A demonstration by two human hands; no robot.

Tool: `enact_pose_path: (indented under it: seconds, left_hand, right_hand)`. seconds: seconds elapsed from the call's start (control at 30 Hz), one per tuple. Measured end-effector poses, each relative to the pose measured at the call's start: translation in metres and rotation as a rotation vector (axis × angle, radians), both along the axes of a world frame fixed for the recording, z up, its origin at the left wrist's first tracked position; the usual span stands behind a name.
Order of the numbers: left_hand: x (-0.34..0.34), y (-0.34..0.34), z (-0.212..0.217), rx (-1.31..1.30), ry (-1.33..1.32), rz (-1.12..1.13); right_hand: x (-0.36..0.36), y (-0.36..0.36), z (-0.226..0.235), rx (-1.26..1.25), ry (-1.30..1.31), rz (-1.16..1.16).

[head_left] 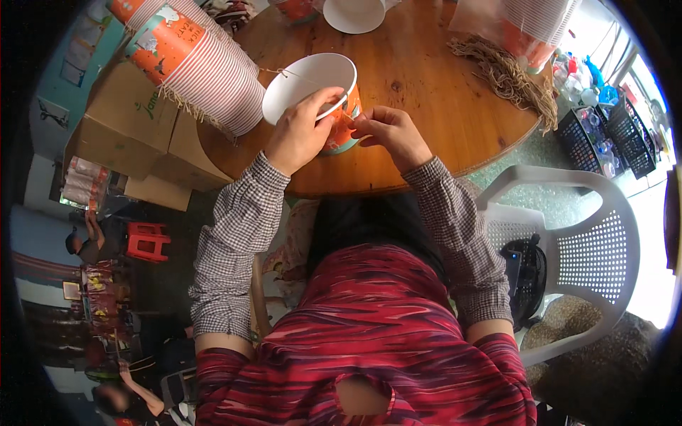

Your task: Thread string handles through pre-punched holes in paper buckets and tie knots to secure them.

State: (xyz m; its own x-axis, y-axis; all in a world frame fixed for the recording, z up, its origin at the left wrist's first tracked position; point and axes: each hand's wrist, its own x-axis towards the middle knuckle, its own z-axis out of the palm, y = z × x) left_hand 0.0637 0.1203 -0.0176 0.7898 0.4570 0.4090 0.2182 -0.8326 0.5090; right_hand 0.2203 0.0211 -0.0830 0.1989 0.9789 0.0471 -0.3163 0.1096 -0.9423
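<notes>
Left hand [302,131] grips the orange paper bucket's [321,96] rim; right hand [389,131] pinches closed, probably on thin twine. Keeping the bucket steady should help threading.

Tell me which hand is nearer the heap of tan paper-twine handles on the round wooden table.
Right. The right hand pinches at the orange paper cup's side, closer to the twine heap; the left hand grips the cup's rim, farther away.

Orange paper cup [334,113], white inside; checked sleeves [234,248]; brown round table [419,71]; white chair [590,234]
</notes>
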Motion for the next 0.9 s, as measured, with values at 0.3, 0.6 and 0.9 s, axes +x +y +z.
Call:
enact_pose_path:
  seconds: [0.3,0.6,0.9]
  left_hand:
    - [0.003,-0.004,0.0,0.055,0.039,0.016]
    - [0.006,-0.003,-0.002,0.028,-0.019,0.008]
    - [-0.005,0.005,0.005,-0.161,-0.08,-0.009]
  right_hand:
    - [-0.002,0.008,-0.003,0.034,0.031,-0.025]
    - [-0.007,0.027,-0.009,0.098,-0.031,-0.094]
    - [-0.023,-0.002,0.016,0.185,-0.597,-0.363]
